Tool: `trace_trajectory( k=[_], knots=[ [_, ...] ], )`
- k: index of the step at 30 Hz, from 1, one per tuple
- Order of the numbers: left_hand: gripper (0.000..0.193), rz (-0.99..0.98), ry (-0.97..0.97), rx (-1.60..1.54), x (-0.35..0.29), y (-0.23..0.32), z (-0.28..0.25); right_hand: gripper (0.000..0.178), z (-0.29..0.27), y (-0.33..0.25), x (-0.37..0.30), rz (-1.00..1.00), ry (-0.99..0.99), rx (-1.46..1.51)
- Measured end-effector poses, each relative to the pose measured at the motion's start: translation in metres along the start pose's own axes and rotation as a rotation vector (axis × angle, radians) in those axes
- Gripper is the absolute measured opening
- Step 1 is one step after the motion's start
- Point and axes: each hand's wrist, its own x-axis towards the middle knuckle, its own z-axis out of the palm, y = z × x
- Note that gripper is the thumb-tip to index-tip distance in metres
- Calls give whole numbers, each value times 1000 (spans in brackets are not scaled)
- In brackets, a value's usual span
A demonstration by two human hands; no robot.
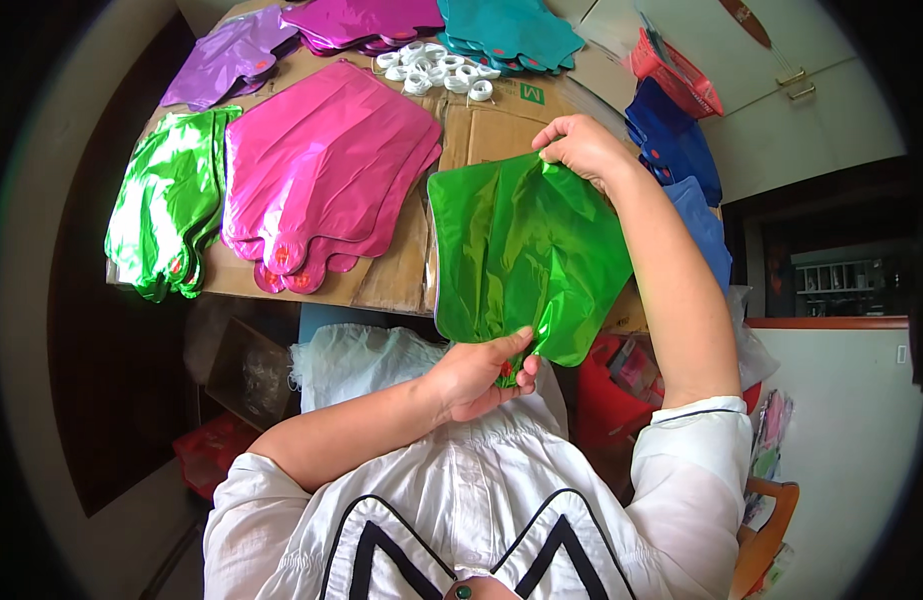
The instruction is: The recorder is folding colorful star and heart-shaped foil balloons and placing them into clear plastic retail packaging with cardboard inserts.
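A flat green foil balloon (521,250) hangs between my two hands over the near edge of the cardboard. My left hand (486,375) is closed on its lower end, where a bit of red shows by the fingers. At the top edge my right hand (581,148) pinches the film between thumb and fingers. To the left lies a stack of pink foil balloons (326,165), their rounded tabs with red marks toward me. Beyond it sits a brighter green foil stack (166,195).
Along the far side lie purple (226,60), magenta (361,18) and teal (506,35) foil stacks. White ribbon rolls (436,70) cluster on the cardboard (391,265). Blue foil (671,135) and a red basket (674,75) are at the right. A red bag (606,410) stands below the edge.
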Motion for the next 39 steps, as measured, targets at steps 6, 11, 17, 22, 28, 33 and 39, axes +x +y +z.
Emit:
trace_trajectory(
  k=[6,11,17,22,28,33,39],
  knots=[
    [23,25,-43,45,-1,-2,-1,18,-17,-2,17,-172,138,-345],
    [22,39,-78,56,-1,-2,-1,38,-25,-43,18,-366,-50,-576],
    [24,114,-80,247,-1,-4,10,61,-5,-83,10,-225,-658,-494],
    [20,93,-57,377,3,1,3,43,17,-97,20,-5,-875,-457],
    [20,-10,-47,42,1,6,3,39,32,-113,5,-318,-823,-625],
    [19,-40,-96,-133,5,-1,-1,34,41,-109,-7,-616,-694,-907],
    [17,0,-115,-130,8,-2,-3,25,23,-95,-47,-895,-442,-964]
  ],
)
